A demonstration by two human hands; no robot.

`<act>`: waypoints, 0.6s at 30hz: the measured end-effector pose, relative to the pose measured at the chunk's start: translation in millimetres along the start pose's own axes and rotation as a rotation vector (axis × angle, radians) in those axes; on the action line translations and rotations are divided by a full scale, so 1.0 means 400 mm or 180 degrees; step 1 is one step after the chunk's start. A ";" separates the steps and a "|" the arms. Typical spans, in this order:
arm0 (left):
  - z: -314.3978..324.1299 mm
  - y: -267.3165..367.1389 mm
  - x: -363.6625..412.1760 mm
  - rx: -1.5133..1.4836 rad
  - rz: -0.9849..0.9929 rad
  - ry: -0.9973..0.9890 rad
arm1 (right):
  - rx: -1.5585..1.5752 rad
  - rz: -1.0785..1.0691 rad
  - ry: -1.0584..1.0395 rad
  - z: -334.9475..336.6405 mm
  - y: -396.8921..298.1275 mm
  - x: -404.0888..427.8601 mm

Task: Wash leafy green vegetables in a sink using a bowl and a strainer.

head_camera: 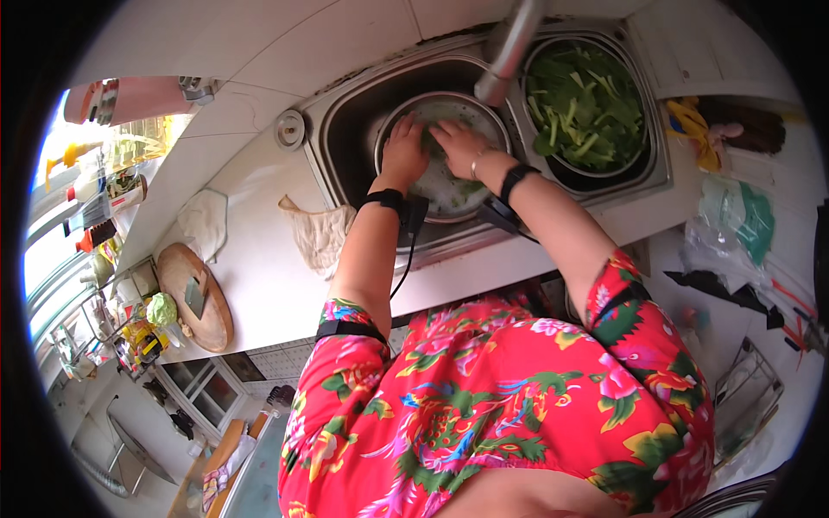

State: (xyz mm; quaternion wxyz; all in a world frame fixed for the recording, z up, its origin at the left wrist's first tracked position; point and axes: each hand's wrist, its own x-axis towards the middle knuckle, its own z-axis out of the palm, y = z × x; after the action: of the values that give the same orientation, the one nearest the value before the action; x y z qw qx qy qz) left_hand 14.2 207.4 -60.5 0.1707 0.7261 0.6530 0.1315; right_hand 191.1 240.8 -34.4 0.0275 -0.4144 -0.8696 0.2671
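Note:
Both hands are inside a round metal basin [427, 210] that stands in the left bowl of the sink. My left hand [405, 150] lies palm down with its fingers stretched out, against the basin's left side. Opposite it, my right hand [461, 147] reaches down with extended fingers, a bracelet at its wrist. Cloudy water [447, 188] with scraps of green leaf fills the basin. A little green shows between the hands; what is under the palms is hidden. To the right, a second metal basin heaped with leafy greens [586, 107] sits in the other sink bowl.
The faucet [502, 74] hangs over the basin's upper right rim. A sink strainer [289, 129] and a cloth [317, 233] lie left of the sink. Farther left are a round wooden cutting board [214, 311], a cleaver [194, 296] and a cabbage [162, 309]. Plastic bags [725, 233] are at right.

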 end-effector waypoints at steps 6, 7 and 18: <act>0.060 -0.084 0.062 -0.0550 -0.0529 -0.0689 | -0.0251 0.0114 -0.1104 0.004 0.066 0.187; 0.078 -0.080 0.067 -0.0451 -0.0979 -0.1022 | -0.0355 0.0242 -0.1313 0.015 0.081 0.191; 0.190 -0.070 -0.061 -0.1250 -0.0527 -0.2176 | 0.0876 0.0926 -0.2311 0.069 0.106 0.011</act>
State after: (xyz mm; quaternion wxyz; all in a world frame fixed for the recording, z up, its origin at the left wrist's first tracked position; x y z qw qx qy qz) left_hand 17.8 180.0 -140.5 0.5236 0.6264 0.5773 -0.0095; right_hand 210.9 253.5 -79.5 -0.2639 -0.4043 -0.7113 0.5108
